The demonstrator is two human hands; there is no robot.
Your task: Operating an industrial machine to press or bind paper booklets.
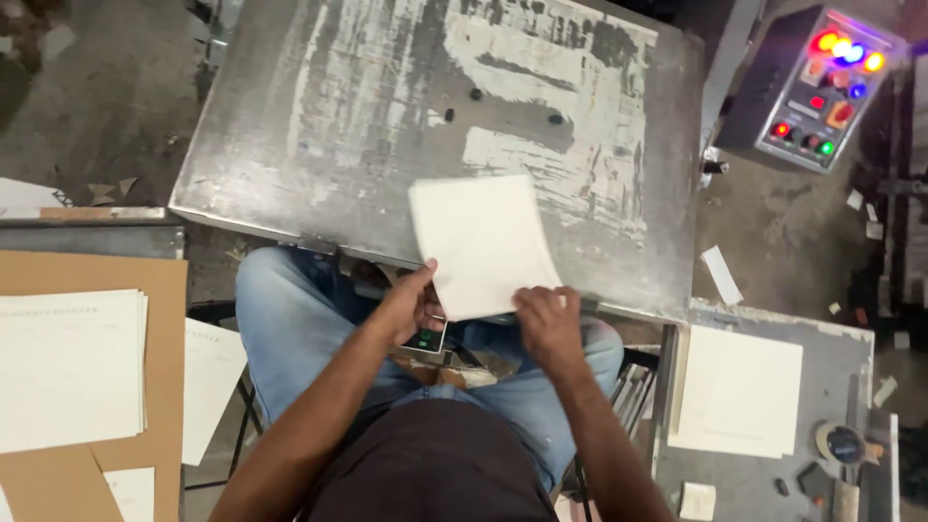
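While a person sits at a worn metal table [319, 145] filling the upper middle of the frame, both hands hold 1 blank white sheet [480, 242] at its lower edge, just below centre. The left hand [411, 304] is closed on the sheet's lower left corner, thumb on top and fingers curled beneath. The right hand [546, 324] pinches the lower right edge, fingers bent and knuckles up. The sheet lies tilted over the table's near edge, its upper part resting over the metal surface. Beneath the hands are blue jeans [280, 319]. A stack of white paper [68, 367] lies on brown cardboard at lower left. Another white stack [739, 387] sits on a grey side table at lower right. A control box [822, 87] with coloured lights glows at upper right.
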